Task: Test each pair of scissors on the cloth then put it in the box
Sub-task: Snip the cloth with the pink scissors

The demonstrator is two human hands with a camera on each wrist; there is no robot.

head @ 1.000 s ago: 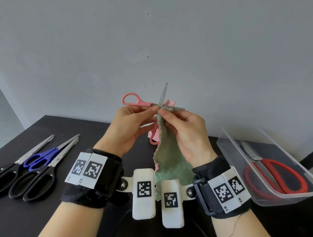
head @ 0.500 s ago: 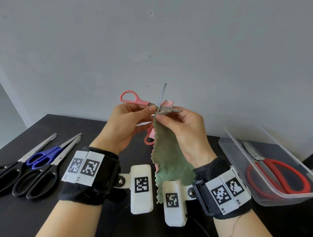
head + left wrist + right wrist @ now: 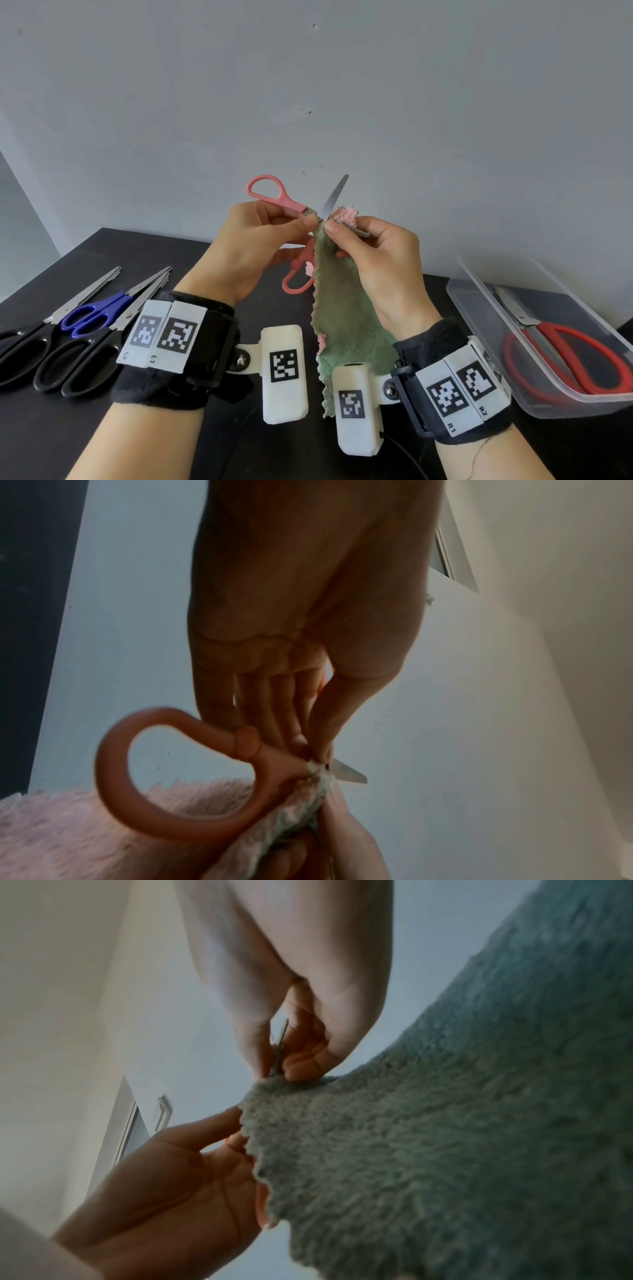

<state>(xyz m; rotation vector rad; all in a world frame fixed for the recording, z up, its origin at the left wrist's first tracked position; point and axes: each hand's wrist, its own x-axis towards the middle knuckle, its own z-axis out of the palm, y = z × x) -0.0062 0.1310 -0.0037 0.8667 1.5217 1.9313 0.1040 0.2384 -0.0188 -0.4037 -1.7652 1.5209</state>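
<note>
Pink-handled scissors (image 3: 294, 205) are held up in front of the wall with the blades apart, one blade (image 3: 334, 197) pointing up. My left hand (image 3: 310, 224) pinches them at the pivot. My right hand (image 3: 330, 231) pinches the top edge of the cloth (image 3: 342, 308) together with the lower blade. The cloth is green with a pink back and hangs down between my wrists. The left wrist view shows a handle loop (image 3: 113, 777), the fingertips (image 3: 318, 753) at the pivot and the cloth's pink side (image 3: 68, 831). In the right wrist view a thumb and finger (image 3: 274, 1066) grip the blade (image 3: 283, 1031) above the green cloth (image 3: 445, 1150).
A clear plastic box (image 3: 548, 409) at the right holds red-handled scissors (image 3: 561, 347). On the black table at the left lie blue-handled scissors (image 3: 92, 310) and two black-handled pairs (image 3: 68, 363) (image 3: 20, 346). A grey wall stands close behind.
Both hands keep their pinch at the pivot. My right fingers have closed further over the lower blade, and more of the cloth's pink edge shows above them.
</note>
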